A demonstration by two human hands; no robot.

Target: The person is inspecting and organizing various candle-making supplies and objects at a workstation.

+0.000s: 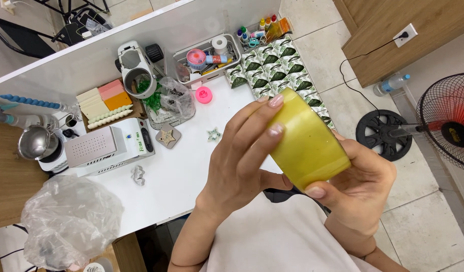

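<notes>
You hold the yellow-green round block point(307, 143) up in front of you with both hands, above the near edge of the white table point(191, 171). Your left hand point(242, 161) wraps it from the left, with the fingers curled over its upper rim and the fingertips pressed flat on its side. Your right hand point(363, 186) cups it from below and to the right, the thumb bent against its lower edge; both hands are closed on the block, neither is spread. The block is a thick disc, tilted so its curved side faces you, glossy and slightly translucent, olive-yellow, with a smooth skin that catches the light. On the table beyond it, a white basket point(232, 60) holds a small pink fan, a roll of white tape and other small items too crowded to tell apart. Behind it a smaller rack point(262, 27) carries little coloured bottles. A brown tray point(106, 103) at the left holds flat cream, pink and orange bars and rows of white beaded sticks. A clear plastic bag point(174, 100) beside it contains green pieces. A crumpled clear bag point(68, 221) sits at the lower left, its contents unclear. A steel cup point(35, 142) stands on a small appliance by the white box-shaped machine point(108, 146).
</notes>
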